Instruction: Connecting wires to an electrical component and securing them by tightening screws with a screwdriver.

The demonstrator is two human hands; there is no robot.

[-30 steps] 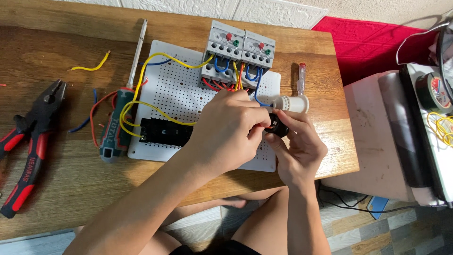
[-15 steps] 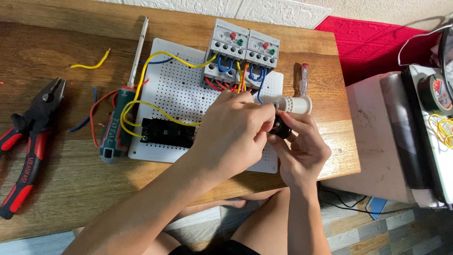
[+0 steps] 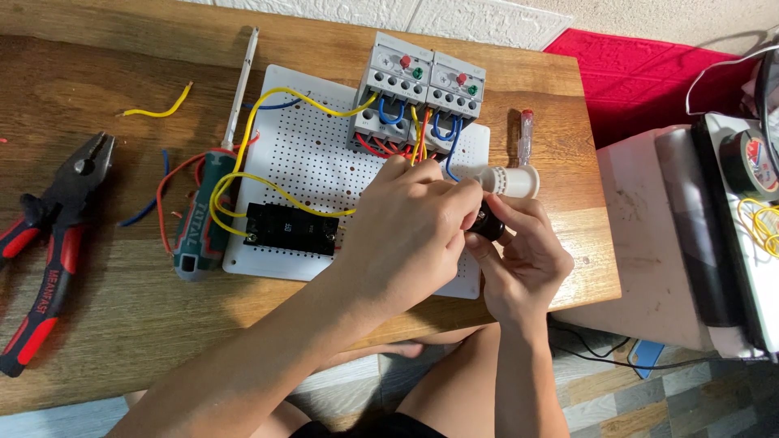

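Note:
A white perforated board (image 3: 312, 154) lies on the wooden table (image 3: 105, 324). It carries two grey relays (image 3: 426, 89) at the back and a black breaker (image 3: 290, 229) at the front left, joined by yellow, blue and red wires. My left hand (image 3: 414, 231) and my right hand (image 3: 523, 264) meet over the board's right front corner. Both pinch a small black part (image 3: 488, 223) that is mostly hidden by my fingers. A white lamp holder (image 3: 513, 180) lies just behind my hands.
Red-handled pliers (image 3: 45, 251) lie at the table's left. A green screwdriver (image 3: 213, 195) rests along the board's left edge, a small tester screwdriver (image 3: 526, 130) by its right. Loose wire scraps (image 3: 158, 105) lie behind. A white box (image 3: 649, 235) with black tape (image 3: 746, 162) stands to the right.
My two hands stay together on the small black part, with only slight finger movement. The view has shifted a little; nothing on the table has moved.

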